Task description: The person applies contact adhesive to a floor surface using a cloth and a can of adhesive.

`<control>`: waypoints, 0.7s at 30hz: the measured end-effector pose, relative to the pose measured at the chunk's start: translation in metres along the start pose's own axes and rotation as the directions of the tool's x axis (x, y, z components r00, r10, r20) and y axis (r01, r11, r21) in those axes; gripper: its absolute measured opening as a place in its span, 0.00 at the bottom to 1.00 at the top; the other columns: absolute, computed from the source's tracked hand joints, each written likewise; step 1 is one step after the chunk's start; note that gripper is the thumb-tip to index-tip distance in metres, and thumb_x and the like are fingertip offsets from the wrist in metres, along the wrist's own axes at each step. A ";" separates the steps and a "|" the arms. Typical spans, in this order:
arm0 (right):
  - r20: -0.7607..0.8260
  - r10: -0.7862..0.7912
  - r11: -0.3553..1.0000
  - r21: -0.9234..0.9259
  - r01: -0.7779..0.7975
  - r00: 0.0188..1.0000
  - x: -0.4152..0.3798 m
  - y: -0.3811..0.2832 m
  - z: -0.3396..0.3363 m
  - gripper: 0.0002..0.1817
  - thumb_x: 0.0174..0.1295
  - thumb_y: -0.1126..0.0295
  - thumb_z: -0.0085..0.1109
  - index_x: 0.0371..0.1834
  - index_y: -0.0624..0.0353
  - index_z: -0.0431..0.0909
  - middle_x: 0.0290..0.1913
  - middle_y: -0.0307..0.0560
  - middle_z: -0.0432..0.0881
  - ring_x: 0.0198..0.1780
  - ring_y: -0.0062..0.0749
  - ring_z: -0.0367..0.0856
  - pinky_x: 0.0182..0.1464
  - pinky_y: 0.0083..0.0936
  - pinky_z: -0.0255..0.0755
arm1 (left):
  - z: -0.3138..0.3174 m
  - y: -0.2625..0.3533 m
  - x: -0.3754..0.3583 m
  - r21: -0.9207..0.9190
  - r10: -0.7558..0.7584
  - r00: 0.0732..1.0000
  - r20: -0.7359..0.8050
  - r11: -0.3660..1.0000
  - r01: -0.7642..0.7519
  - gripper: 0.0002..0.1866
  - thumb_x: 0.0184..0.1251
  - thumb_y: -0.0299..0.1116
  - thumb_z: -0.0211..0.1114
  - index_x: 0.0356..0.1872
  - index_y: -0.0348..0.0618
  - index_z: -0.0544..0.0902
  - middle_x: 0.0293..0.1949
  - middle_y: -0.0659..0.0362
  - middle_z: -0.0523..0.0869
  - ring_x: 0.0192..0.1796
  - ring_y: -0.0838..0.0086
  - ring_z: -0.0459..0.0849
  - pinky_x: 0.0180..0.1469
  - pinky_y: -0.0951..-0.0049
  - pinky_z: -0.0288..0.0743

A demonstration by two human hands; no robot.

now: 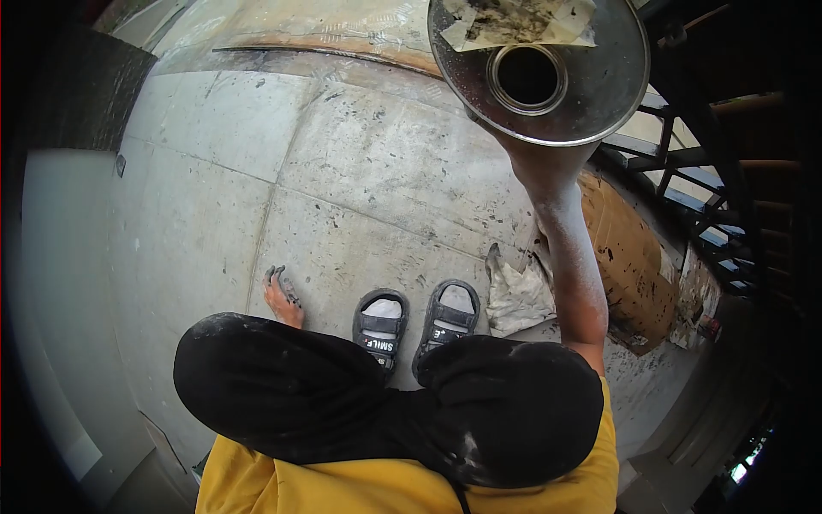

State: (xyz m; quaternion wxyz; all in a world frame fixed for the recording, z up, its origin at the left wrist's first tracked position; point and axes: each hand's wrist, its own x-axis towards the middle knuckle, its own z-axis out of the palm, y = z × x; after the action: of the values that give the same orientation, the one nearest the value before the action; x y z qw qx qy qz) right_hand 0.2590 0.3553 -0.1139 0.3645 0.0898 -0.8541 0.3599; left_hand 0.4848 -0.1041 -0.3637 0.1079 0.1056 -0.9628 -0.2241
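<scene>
1. The concrete floor [368,171] is the biggest thing here. It is grey, with dark smudges and lines between the slabs.
2. A brown cardboard sheet [629,257] lies on the floor at the right, spotted with black.
3. The round metal part [548,73] is held up high near the top of the view, well above the floor. It is shiny, with a round hole in the middle. A dirty scrap of paper [522,21] lies on top of it.
4. A crumpled white rag [514,300] lies on the floor, just beside the right sandal.
5. Two black sandals [415,321] stand side by side in front of the knees.
6. The right hand [535,158] holds the metal part from below. The part hides the fingers, so I cannot tell how tightly they are closed.
7. The left hand [281,295] hangs low near the floor, open and holding nothing. Its fingers are smeared black.

I think the metal part could tip and fall, because only one hand props it up. The paper could slide off too.
</scene>
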 end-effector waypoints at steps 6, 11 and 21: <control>-0.025 -0.021 1.000 0.012 0.021 0.999 0.001 0.003 -0.001 0.48 0.40 0.61 0.86 0.64 0.62 0.66 0.56 0.49 0.75 0.57 0.38 0.76 0.57 0.37 0.74 | 0.000 -0.007 -0.004 0.023 -0.004 1.000 0.000 1.000 0.004 0.18 0.75 0.37 0.51 0.59 0.40 0.78 0.62 0.45 0.76 0.66 0.48 0.72 0.66 0.52 0.61; -0.032 -0.035 0.999 0.030 0.036 0.999 0.002 0.003 -0.002 0.56 0.38 0.58 0.87 0.69 0.62 0.59 0.60 0.53 0.68 0.61 0.43 0.71 0.60 0.41 0.70 | -0.003 -0.004 -0.003 0.033 -0.045 0.999 0.017 0.998 0.045 0.18 0.73 0.35 0.52 0.59 0.41 0.77 0.63 0.45 0.76 0.67 0.48 0.72 0.66 0.52 0.60; 0.202 -0.023 0.987 -0.151 0.055 0.979 -0.057 0.018 0.024 0.60 0.33 0.60 0.87 0.71 0.62 0.58 0.61 0.57 0.69 0.64 0.52 0.69 0.65 0.45 0.67 | 0.003 -0.038 -0.016 0.099 -0.125 0.992 0.031 0.988 0.122 0.23 0.66 0.33 0.57 0.62 0.40 0.74 0.65 0.44 0.73 0.69 0.45 0.67 0.71 0.48 0.53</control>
State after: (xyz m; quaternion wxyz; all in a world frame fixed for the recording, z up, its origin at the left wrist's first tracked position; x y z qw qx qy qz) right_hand 0.2790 0.3460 -0.1740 0.2900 0.1135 -0.9099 0.2739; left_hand 0.5055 -0.1321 -0.3859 0.0707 0.1659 -0.9660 -0.1852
